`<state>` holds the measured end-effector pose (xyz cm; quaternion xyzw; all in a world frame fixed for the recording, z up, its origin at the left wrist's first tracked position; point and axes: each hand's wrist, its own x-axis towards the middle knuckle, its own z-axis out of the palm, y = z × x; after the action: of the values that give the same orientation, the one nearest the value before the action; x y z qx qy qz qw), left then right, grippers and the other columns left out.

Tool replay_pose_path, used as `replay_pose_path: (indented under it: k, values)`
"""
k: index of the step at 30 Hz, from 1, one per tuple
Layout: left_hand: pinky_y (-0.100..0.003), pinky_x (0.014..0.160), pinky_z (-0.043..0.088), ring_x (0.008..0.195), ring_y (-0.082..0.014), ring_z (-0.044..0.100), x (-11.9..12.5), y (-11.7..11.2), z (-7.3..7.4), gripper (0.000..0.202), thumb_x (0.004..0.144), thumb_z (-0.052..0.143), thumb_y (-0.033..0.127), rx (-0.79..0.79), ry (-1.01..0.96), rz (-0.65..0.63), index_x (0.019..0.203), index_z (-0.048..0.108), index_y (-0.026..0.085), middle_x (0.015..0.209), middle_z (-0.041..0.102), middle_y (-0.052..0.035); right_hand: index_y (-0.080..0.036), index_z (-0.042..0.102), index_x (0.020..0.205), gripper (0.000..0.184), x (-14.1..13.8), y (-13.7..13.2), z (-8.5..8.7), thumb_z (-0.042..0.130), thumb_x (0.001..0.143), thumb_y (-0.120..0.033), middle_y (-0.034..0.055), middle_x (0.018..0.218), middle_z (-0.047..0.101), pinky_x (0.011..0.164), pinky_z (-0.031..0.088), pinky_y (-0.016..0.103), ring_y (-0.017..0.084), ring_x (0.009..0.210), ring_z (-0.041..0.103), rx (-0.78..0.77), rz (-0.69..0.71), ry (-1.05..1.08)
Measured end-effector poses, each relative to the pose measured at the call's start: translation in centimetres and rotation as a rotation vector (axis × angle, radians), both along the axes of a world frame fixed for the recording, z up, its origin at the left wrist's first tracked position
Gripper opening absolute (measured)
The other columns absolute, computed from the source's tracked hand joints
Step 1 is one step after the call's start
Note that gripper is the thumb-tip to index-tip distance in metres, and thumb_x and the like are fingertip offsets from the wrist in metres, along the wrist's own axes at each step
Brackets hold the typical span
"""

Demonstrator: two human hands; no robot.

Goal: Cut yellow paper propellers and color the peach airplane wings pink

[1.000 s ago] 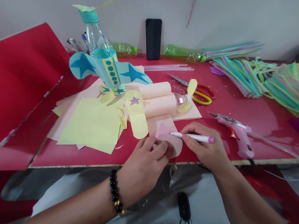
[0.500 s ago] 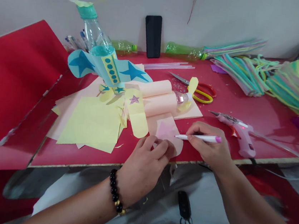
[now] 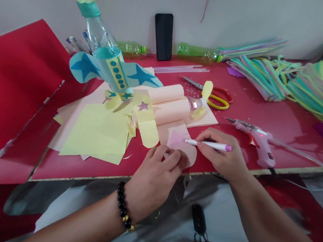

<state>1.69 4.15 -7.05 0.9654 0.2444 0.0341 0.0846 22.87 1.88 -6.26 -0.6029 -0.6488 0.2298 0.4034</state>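
right hand (image 3: 223, 160) gripping pen (image 3: 209, 144), left (image 3: 155, 178) pinning paper (image 3: 177, 137)

We record one white pen (image 3: 208, 144), pink at its rear end, held near-level with its tip pointing left. We record one peach paper cutout (image 3: 185, 151), round-ended, flat at the counter's (image 3: 239, 106) near edge, bearing a pale pink star (image 3: 175, 140); the pen tip touches it.

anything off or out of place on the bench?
Minor only. The glue gun lies on its side near the table's front edge, with a red light showing on its body. Small clear bits are scattered beside the open scissors. Nothing odd at the pen and peach paper.
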Motion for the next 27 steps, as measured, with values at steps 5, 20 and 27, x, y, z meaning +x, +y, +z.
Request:
replay_pose_path:
  k: [5, 20, 27]
  values:
    - [-0.046, 0.099, 0.04, 0.11, -0.0261, 0.041, -0.09, -0.04, 0.08, 0.035, 0.094, 0.043, 0.019, 0.003, 0.002, -0.005, 0.128, 0.048, 0.019, 0.124, 0.052, -0.0047, -0.021, 0.06, 0.074, 0.009, 0.0, 0.03, 0.04, 0.058, 0.082, -0.016, -0.0011, 0.067, 0.06, 0.054, 0.039, 0.026, 0.014, 0.06, 0.053, 0.015, 0.004, 0.011]
    - [-0.046, 0.098, 0.04, 0.11, -0.0264, 0.04, -0.08, -0.07, 0.07, 0.034, 0.094, 0.043, 0.019, 0.014, 0.008, -0.003, 0.128, 0.049, 0.02, 0.124, 0.052, -0.0046, -0.019, 0.06, 0.073, 0.009, -0.02, 0.17, 0.03, 0.058, 0.081, -0.015, -0.0018, 0.065, 0.059, 0.053, 0.038, 0.025, 0.012, 0.059, 0.051, -0.002, 0.079, 0.008]
    - [-0.045, 0.098, 0.04, 0.109, -0.0251, 0.041, -0.1, -0.11, 0.04, 0.034, 0.094, 0.043, 0.019, 0.017, 0.003, -0.009, 0.127, 0.05, 0.02, 0.124, 0.052, -0.005, -0.02, 0.06, 0.075, 0.008, -0.07, 0.15, 0.06, 0.058, 0.082, -0.017, -0.0006, 0.068, 0.061, 0.054, 0.039, 0.026, 0.014, 0.061, 0.053, -0.012, 0.058, 0.017]
